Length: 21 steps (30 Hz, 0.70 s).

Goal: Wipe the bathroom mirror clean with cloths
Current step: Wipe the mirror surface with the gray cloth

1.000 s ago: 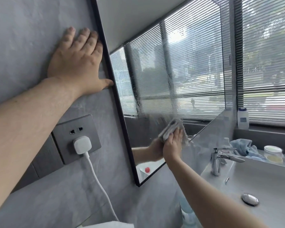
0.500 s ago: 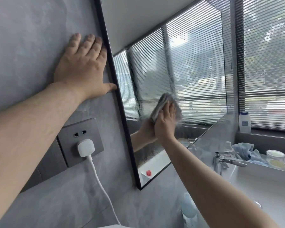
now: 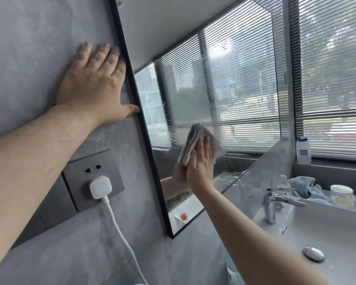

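Note:
The black-framed mirror (image 3: 224, 83) hangs on the grey wall and reflects window blinds. Smeary streaks show on the glass around its middle. My right hand (image 3: 200, 167) presses a folded grey cloth (image 3: 193, 145) flat against the lower middle of the glass, fingers straight over the cloth. My left hand (image 3: 95, 87) lies flat on the wall just left of the mirror frame, fingers spread, thumb touching the frame edge. A blue cloth (image 3: 304, 185) lies crumpled on the ledge behind the tap.
A wall socket (image 3: 93, 179) with a white plug and cable sits below my left arm. To the right are the basin (image 3: 327, 233), a chrome tap (image 3: 273, 202), a white bottle (image 3: 303, 150) on the sill and a round tub (image 3: 342, 192).
My right hand carried the grey cloth up the glass from near the mirror's lower edge, then shifted slightly. My left hand stayed planted on the wall.

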Tool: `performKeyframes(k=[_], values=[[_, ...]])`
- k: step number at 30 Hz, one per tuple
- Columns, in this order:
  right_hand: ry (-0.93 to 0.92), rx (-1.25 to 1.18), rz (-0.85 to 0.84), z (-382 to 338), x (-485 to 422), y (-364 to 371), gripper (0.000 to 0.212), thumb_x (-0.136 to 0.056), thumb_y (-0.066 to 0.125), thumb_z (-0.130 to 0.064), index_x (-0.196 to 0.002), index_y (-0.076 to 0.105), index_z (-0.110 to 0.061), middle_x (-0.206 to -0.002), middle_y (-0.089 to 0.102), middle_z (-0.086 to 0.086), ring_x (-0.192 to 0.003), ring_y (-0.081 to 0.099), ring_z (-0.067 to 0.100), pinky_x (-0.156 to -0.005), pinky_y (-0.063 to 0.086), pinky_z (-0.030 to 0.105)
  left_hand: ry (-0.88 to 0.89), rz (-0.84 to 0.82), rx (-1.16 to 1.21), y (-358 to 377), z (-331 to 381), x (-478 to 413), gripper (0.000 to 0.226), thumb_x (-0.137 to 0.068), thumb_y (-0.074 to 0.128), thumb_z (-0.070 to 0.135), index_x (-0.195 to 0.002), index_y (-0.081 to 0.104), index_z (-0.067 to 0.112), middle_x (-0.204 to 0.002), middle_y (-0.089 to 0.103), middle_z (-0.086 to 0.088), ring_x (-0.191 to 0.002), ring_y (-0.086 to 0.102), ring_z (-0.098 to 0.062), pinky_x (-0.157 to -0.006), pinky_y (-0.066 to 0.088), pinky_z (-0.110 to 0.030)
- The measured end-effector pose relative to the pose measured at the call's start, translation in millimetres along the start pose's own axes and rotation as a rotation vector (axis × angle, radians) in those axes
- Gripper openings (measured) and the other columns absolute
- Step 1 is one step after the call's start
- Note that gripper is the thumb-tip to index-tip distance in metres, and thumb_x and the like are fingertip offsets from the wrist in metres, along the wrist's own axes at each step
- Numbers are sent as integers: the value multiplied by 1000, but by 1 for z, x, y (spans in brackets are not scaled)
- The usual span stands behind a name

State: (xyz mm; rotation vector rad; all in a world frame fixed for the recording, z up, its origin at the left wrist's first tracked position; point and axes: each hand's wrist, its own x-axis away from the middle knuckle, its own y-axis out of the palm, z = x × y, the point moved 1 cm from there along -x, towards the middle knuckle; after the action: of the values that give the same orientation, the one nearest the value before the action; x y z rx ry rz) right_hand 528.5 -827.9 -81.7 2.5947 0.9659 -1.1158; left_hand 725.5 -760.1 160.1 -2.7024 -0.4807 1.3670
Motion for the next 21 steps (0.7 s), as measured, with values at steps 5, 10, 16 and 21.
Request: performKeyframes(k=[5,10,16,21], values=[[315,-51,-24,59,29,-6,64,-98,14,-41,-158,9,-19,-167,2,0,-150,-6,3,-114,-18,13,3,4,-12,1,0,1,114,-75,38,85,-152,26,2,-162,24,-17,-151,17,-32,-123,5,-51],[274,-97,-49,30,15,-18,54,-107,34,-23,-158,16,-18,-167,4,2,-152,-3,9,-120,-9,19,-2,-6,-9,1,1,0,113,-75,42,84,-151,28,2,-161,25,-17,-150,18,-32,-123,5,-50],[-307,49,-226,-74,-32,-42,56,-102,36,-36,-156,21,-37,-166,5,-5,-149,-9,4,-125,-1,40,-4,-4,6,-1,0,0,113,-75,45,83,-151,28,1,-161,26,-18,-150,18,-32,-123,4,-50],[-587,205,-273,-133,-56,-46,54,-106,36,-34,-157,18,-35,-167,4,0,-153,-6,15,-111,-21,19,-2,-10,27,0,0,-1,112,-75,49,81,-152,28,2,-161,25,-17,-151,17,-31,-123,4,-49]])
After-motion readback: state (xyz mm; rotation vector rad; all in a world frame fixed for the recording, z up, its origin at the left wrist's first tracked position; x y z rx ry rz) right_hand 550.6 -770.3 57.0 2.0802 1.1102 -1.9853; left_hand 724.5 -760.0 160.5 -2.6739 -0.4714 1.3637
